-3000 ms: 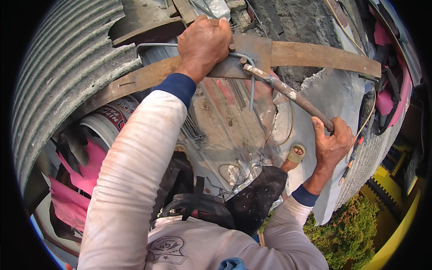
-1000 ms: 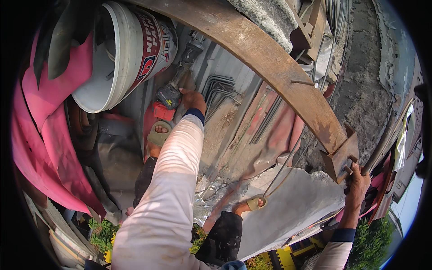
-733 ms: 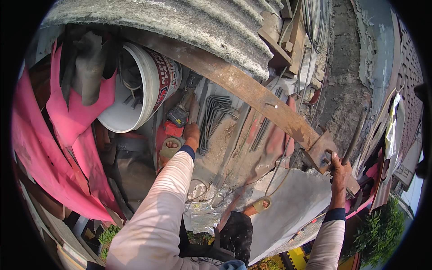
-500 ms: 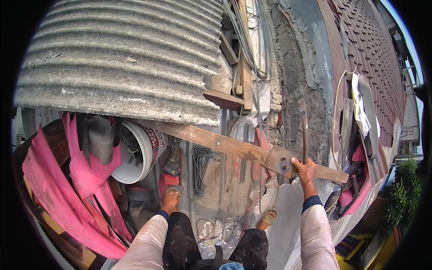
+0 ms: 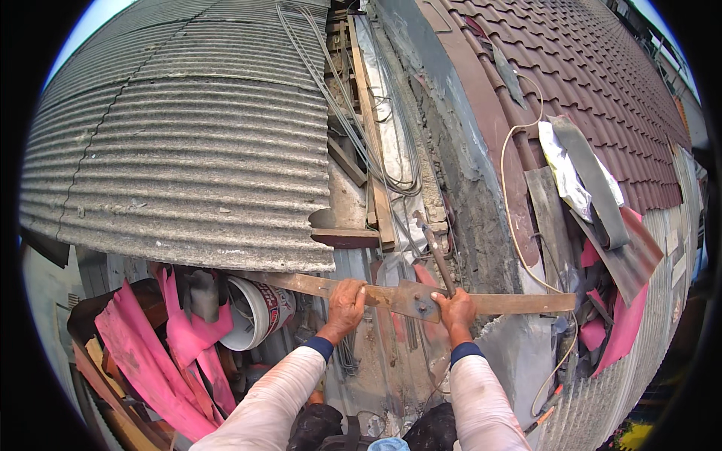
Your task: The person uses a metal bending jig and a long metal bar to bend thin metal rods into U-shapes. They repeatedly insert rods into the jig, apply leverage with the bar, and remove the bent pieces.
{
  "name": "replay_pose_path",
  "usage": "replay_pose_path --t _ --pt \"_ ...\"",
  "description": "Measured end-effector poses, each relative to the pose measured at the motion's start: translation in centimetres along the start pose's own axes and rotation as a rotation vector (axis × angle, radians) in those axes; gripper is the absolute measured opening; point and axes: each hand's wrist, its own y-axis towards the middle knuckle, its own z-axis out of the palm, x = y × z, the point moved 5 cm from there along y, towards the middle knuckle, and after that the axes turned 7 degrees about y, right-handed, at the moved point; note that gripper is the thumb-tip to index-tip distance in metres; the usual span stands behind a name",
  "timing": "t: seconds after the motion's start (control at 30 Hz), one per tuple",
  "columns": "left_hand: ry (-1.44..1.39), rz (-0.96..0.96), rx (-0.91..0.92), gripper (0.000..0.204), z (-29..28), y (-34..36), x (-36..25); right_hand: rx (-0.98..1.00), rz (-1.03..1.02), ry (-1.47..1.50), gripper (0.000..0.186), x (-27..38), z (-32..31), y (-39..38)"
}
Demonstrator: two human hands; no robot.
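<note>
A long wooden plank [image 5: 519,304] lies across in front of me, its left end reaching under the roof edge. Bolted-looking studs stand on a flat, roughly square plate [image 5: 415,301] on the plank. My left hand [image 5: 347,304] is closed over the plank left of the plate. At the plate's right side, my right hand [image 5: 455,310] is closed around the lower end of a rusty metal bar [image 5: 436,254] with a bent tip. The bar leans up and away from me. My fingers hide its lower end.
Grey corrugated roofing [image 5: 195,165] fills the far left; brown roof tiles [image 5: 579,98] rise at right. Nearby are a white bucket [image 5: 259,312], pink sheeting [image 5: 143,353], coiled rods [image 5: 391,180], a pale cable [image 5: 511,203] and a rough cement ledge [image 5: 474,195].
My left hand has come up from beside my left foot onto the plank. My right hand and the bar have shifted left in the picture; the view has tilted up.
</note>
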Motion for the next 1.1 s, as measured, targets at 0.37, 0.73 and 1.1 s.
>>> replay_pose_path --t 0.37,0.73,1.1 --pt "0.352 -0.19 0.147 0.031 7.0 3.8 8.0 0.019 0.038 -0.047 0.055 -0.2 0.1 0.0" --pt "0.392 -0.308 0.23 0.043 7.0 4.1 7.7 -0.029 -0.04 -0.042 0.053 -1.2 1.4 -0.1" --pt "0.393 -0.302 0.221 0.041 8.5 3.1 9.3 -0.024 -0.127 -0.047 0.053 -3.1 2.8 -0.2"
